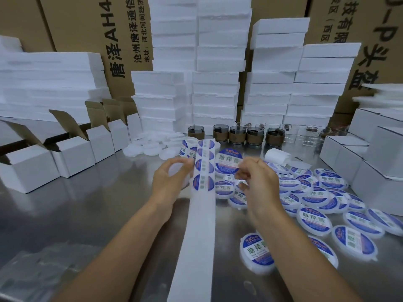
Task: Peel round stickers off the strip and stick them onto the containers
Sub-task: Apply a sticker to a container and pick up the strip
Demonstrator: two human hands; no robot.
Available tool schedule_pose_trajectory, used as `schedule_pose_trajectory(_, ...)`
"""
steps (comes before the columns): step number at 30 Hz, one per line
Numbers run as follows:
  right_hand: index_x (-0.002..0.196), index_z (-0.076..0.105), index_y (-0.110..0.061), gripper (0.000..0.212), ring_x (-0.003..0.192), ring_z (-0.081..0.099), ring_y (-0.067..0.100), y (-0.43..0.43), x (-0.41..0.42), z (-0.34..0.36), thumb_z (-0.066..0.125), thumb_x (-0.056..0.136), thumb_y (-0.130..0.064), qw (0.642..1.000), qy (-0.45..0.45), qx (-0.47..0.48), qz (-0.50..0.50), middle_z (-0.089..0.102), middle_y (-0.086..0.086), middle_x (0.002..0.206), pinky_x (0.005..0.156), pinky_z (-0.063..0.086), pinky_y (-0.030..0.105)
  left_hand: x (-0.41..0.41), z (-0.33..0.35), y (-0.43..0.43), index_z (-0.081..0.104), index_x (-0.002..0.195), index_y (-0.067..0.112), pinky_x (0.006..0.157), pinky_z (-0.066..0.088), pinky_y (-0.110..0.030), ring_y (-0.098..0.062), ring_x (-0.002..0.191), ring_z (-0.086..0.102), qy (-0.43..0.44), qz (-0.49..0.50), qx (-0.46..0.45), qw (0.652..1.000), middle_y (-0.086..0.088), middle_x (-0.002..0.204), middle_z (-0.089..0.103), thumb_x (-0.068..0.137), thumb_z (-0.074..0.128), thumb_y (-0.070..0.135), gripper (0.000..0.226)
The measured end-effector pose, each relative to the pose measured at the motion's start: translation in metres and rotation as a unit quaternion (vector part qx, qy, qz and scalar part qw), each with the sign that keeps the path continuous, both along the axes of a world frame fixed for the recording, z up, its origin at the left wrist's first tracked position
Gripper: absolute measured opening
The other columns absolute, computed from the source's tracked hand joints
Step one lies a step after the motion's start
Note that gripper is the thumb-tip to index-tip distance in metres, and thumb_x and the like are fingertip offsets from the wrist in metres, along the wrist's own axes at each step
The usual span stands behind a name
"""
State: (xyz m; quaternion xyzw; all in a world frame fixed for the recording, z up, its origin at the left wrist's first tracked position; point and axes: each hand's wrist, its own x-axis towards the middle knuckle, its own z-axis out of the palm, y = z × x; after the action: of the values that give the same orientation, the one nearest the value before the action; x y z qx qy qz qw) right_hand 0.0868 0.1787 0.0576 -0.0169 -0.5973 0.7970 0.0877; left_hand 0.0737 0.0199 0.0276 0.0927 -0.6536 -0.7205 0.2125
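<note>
White strip [196, 236] runs between both sets of fingers, its lower length bare. Blue round stickers [204, 182] sit on it just right of left fingers [185, 163], which grip a bare container [177, 171]. Peeled sticker [228, 161] pinched by right fingers [241, 171], print facing up. Labelled containers [316, 192] lie scattered right of those.

Reaching forward with both forearms, left hand [172, 178] curled in a grip, right hand [258, 180] pinching with bent fingers.

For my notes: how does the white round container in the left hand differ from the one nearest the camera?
The nearest container carries a blue sticker; the held white round container shows none. The left hand grips that one; the nearest lies on the steel table. Both are round.
</note>
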Motion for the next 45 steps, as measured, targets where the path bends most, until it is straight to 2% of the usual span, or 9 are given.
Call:
schedule_pose_trajectory(3,0.070,0.059,-0.018,0.017,0.054,0.052,0.008,-0.002,0.000,0.003,0.056,0.084,-0.009,0.995,-0.027,-0.078,0.059,0.060,-0.008,0.053,0.056,0.037,0.023,-0.001,0.009,-0.008,0.063,0.090,0.027,0.076,0.055,-0.032,-0.018,0.090,0.066,0.040,0.011,0.125,0.991,-0.002,0.098,0.069,0.091,0.056,0.036,0.011)
schedule_pose_trajectory(6,0.075,0.061,-0.017,0.011,0.050,0.054,0.005,-0.004,0.002,0.003,0.058,0.085,-0.013,0.987,-0.025,-0.110,0.116,0.062,-0.007,0.058,0.054,0.037,0.022,0.001,0.015,-0.014,0.060,0.099,0.018,0.075,0.055,-0.029,-0.016,0.086,0.068,0.072,-0.081,0.235,0.966,0.001,0.084,0.074,0.096,0.043,0.041,0.028)
schedule_pose_trajectory(9,0.074,0.063,-0.020,0.011,0.049,0.053,0.005,-0.008,0.004,0.001,0.062,0.083,-0.014,0.985,-0.009,-0.100,0.141,0.064,-0.006,0.060,0.050,0.037,0.020,0.006,0.017,-0.008,0.060,0.107,0.014,0.087,0.051,-0.036,-0.023,0.097,0.065,0.039,-0.166,0.273,0.947,-0.008,0.099,0.072,0.096,0.036,0.048,0.043)
schedule_pose_trajectory(14,0.074,0.065,-0.019,0.007,0.048,0.049,0.004,-0.018,0.007,-0.006,0.071,0.077,-0.018,0.988,0.002,-0.027,0.149,0.062,-0.004,0.061,0.050,0.038,0.020,0.012,0.015,0.008,0.049,0.130,0.004,0.099,0.042,-0.040,-0.032,0.117,0.055,-0.005,-0.260,0.260,0.930,-0.023,0.128,0.057,0.096,0.024,0.053,0.065)
schedule_pose_trajectory(21,0.080,0.063,-0.011,0.008,0.042,0.046,0.001,-0.021,0.007,-0.012,0.071,0.079,-0.011,0.992,0.011,0.003,0.127,0.063,-0.006,0.057,0.043,0.039,0.012,0.010,0.014,0.010,0.059,0.109,0.008,0.077,0.057,-0.031,-0.021,0.087,0.071,-0.005,-0.276,0.251,0.928,-0.013,0.098,0.072,0.095,0.026,0.052,0.057)
schedule_pose_trajectory(26,0.074,0.063,-0.013,0.011,0.042,0.048,0.000,-0.022,0.008,-0.014,0.074,0.076,-0.012,0.992,0.010,0.020,0.123,0.063,-0.006,0.055,0.042,0.038,0.012,0.008,0.012,0.009,0.061,0.106,0.011,0.084,0.053,-0.032,-0.021,0.090,0.070,0.000,-0.283,0.222,0.933,-0.010,0.099,0.073,0.093,0.025,0.055,0.058)
schedule_pose_trajectory(30,0.076,0.065,-0.010,0.010,0.041,0.048,0.000,-0.023,0.008,-0.014,0.074,0.075,-0.012,0.993,0.002,0.024,0.115,0.063,-0.003,0.056,0.041,0.038,0.012,0.008,0.011,0.009,0.063,0.104,0.010,0.077,0.058,-0.032,-0.023,0.090,0.071,0.003,-0.296,0.224,0.928,-0.012,0.102,0.072,0.087,0.033,0.055,0.057)
schedule_pose_trajectory(35,0.079,0.067,-0.008,0.009,0.040,0.044,0.001,-0.023,0.009,-0.013,0.074,0.076,-0.013,0.994,-0.019,0.023,0.102,0.059,-0.003,0.053,0.039,0.037,0.013,0.010,0.012,0.011,0.063,0.107,0.010,0.083,0.055,-0.034,-0.025,0.097,0.069,0.009,-0.313,0.223,0.923,-0.012,0.106,0.071,0.076,0.041,0.056,0.059)
schedule_pose_trajectory(45,0.077,0.067,-0.010,0.009,0.039,0.044,0.001,-0.022,0.009,-0.013,0.075,0.076,-0.015,0.995,-0.033,0.024,0.088,0.056,-0.001,0.054,0.039,0.037,0.012,0.010,0.012,0.012,0.062,0.106,0.009,0.077,0.058,-0.031,-0.024,0.095,0.070,0.017,-0.333,0.235,0.913,-0.012,0.103,0.072,0.075,0.042,0.055,0.059)
